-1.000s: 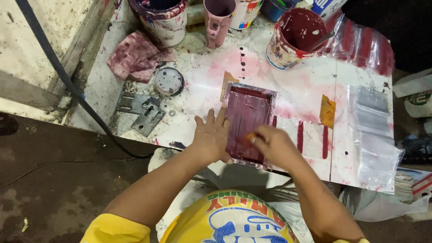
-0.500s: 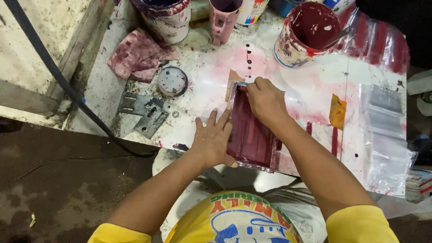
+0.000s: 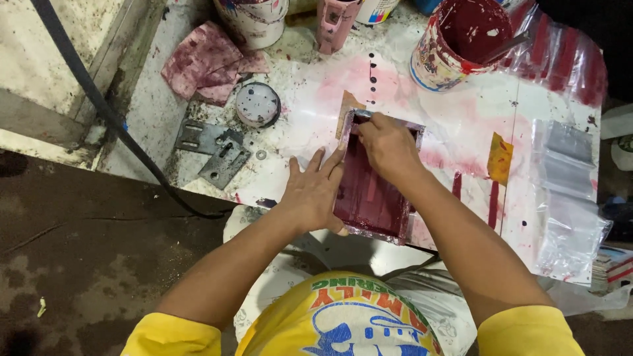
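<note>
A small rectangular printing frame (image 3: 374,204), coated in dark red ink, lies at the front edge of the stained white table (image 3: 310,112). My left hand (image 3: 316,194) presses flat on the frame's left side with its fingers spread. My right hand (image 3: 386,145) is curled at the frame's far end, inside the rim. Its fingers are closed on a small scraper that is almost wholly hidden under them. Red ink streaks show on the mesh below that hand.
An open can of red ink (image 3: 461,39) stands at the back right, with a pink mug (image 3: 336,23) and a white bucket (image 3: 254,20) at the back. At the left lie a stained rag (image 3: 211,62), a round lid (image 3: 257,103) and metal brackets (image 3: 214,148). Clear plastic bags (image 3: 567,191) lie at the right.
My right hand has moved from the near end of the frame up to its far end. The left hand has stayed flat on the left side.
</note>
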